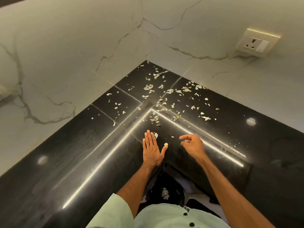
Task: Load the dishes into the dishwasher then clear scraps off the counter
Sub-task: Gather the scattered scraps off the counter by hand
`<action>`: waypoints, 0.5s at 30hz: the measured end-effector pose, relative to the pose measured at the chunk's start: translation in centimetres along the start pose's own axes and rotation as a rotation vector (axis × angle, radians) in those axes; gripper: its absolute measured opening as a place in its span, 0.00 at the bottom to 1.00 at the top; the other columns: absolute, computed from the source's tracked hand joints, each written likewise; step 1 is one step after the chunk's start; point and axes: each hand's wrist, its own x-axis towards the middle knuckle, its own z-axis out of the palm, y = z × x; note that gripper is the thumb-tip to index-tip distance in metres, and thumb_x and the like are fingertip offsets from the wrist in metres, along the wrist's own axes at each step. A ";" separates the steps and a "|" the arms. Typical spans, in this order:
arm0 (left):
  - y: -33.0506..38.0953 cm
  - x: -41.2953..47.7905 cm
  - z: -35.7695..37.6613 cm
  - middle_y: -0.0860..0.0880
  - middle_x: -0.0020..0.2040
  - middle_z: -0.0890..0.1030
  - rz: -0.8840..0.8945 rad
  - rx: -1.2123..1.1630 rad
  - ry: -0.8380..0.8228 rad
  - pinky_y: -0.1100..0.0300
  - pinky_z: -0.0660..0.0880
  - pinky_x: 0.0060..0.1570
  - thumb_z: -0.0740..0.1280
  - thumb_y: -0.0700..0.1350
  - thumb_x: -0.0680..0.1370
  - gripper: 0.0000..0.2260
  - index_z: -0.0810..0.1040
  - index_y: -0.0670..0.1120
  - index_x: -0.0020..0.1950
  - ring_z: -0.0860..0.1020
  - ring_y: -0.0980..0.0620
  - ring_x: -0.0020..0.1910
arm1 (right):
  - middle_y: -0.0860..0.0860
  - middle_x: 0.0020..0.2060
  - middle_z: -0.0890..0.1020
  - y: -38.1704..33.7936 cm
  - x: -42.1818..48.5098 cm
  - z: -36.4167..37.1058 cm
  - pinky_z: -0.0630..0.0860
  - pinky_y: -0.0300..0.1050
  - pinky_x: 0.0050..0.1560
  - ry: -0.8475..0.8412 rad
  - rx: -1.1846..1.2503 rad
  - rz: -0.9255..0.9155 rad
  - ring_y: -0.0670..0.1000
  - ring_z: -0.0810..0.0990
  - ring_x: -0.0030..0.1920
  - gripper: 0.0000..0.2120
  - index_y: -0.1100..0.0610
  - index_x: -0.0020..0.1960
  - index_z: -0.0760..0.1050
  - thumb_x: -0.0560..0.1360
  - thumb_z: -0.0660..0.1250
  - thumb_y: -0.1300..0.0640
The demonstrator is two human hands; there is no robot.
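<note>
Left hand [151, 148] flat, fingers straight, on black counter [74, 162] edge; right hand [193, 144] loosely curled near it, whether pinching anything unclear; scraps [164, 94] scattered beyond toward the wall corner

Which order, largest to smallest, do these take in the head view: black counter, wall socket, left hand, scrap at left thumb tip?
1. black counter
2. wall socket and left hand: alike; socket farther, so unranked
3. scrap at thumb tip

Black counter [69, 162] (pale scraps [164, 96])
</note>
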 end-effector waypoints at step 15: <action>9.0 6.2 3.4 0.39 0.81 0.36 0.334 0.160 -0.025 0.45 0.46 0.80 0.39 0.64 0.82 0.38 0.39 0.36 0.81 0.36 0.43 0.81 | 0.49 0.46 0.86 2.0 3.2 -7.3 0.73 0.35 0.40 0.191 0.046 0.135 0.46 0.83 0.47 0.12 0.53 0.51 0.86 0.74 0.67 0.65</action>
